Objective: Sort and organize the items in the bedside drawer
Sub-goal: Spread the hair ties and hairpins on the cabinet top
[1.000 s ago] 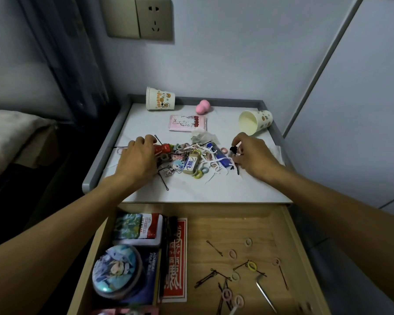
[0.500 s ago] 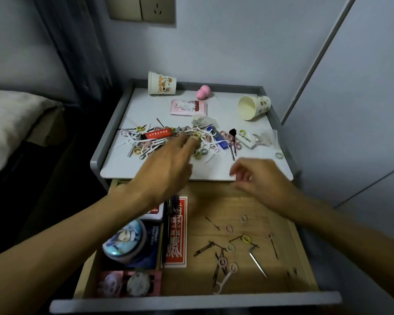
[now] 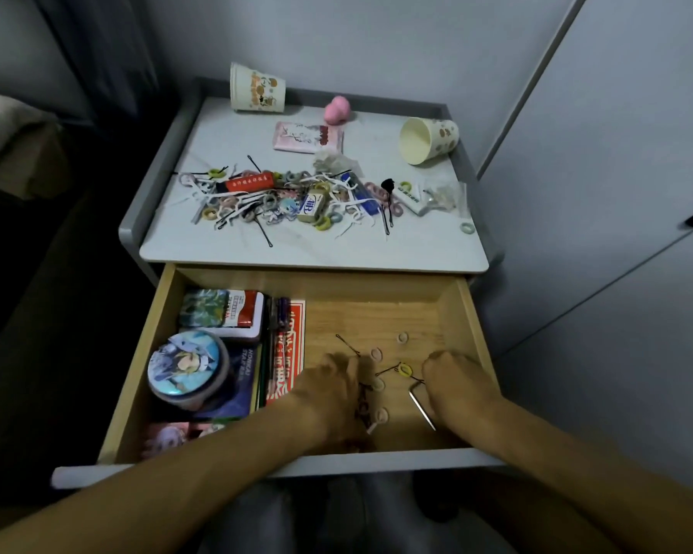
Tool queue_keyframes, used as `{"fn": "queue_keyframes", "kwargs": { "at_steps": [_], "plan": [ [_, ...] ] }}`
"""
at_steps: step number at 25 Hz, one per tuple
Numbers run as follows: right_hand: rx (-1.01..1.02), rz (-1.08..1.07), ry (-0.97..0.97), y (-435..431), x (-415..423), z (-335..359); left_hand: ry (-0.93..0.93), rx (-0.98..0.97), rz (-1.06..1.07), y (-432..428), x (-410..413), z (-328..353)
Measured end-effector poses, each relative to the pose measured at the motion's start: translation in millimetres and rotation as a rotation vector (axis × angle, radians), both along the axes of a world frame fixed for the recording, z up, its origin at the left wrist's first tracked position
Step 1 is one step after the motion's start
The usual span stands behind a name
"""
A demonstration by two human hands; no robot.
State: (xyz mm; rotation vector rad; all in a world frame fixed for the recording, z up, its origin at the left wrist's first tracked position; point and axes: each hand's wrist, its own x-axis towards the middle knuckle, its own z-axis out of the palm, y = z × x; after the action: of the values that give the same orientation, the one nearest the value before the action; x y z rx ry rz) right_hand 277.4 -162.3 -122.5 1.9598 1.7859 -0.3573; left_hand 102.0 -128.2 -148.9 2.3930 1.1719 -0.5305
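I'd say halfway: pile (image 3: 289,197) sits on the top (image 3: 257,249), but pins (image 3: 347,345) and ties (image 3: 377,355) litter the drawer (image 3: 475,325). Left hand (image 3: 333,389) and right hand (image 3: 453,377) are in there, curled, too blurry to tell if they're holding anything.

Both hands have left the pile of small things (image 3: 297,197) in the upper middle of the frame and come down into the open drawer (image 3: 479,333) in the lower half. The left hand (image 3: 333,387), blurred, is now at lower centre over the loose hairpins (image 3: 347,345), while the right hand (image 3: 453,379) sits at lower right, just beside the hex key (image 3: 421,405). The view has also tipped down, so the whole drawer shows.
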Motion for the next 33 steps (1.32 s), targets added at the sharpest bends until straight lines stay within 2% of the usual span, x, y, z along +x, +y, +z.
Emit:
{"fn": "queue_keyframes", "kwargs": {
  "at_steps": [6,11,13,16,18,22,25,28,30,33],
  "plan": [
    [0.091,-0.064,0.13,13,6,-12,-0.083,0.002,-0.045,1,11,-7],
    [0.111,-0.226,0.506,11,13,-18,-0.133,-0.039,-0.101,12,10,-8],
    [0.128,-0.237,0.424,10,12,-13,-0.188,-0.054,-0.072,16,8,-8],
    [-0.062,-0.23,0.156,7,1,-7,-0.35,-0.108,-0.049,23,-3,-8],
    [-0.139,-0.244,0.103,8,-3,-8,-0.382,-0.005,-0.112,27,-11,-12],
    [-0.111,-0.181,0.199,13,0,-13,-0.382,0.102,-0.081,37,-15,-14],
    [-0.026,-0.22,0.399,16,8,-19,-0.238,0.116,-0.008,42,-17,-12],
    [0.073,-0.269,0.572,18,14,-23,-0.157,0.066,-0.034,41,-17,-15],
    [0.183,-0.281,0.595,18,17,-26,-0.172,0.023,-0.044,44,-16,-20],
    [0.305,-0.218,0.49,27,23,-32,-0.198,-0.004,-0.022,50,-15,-22]
  ]
}}
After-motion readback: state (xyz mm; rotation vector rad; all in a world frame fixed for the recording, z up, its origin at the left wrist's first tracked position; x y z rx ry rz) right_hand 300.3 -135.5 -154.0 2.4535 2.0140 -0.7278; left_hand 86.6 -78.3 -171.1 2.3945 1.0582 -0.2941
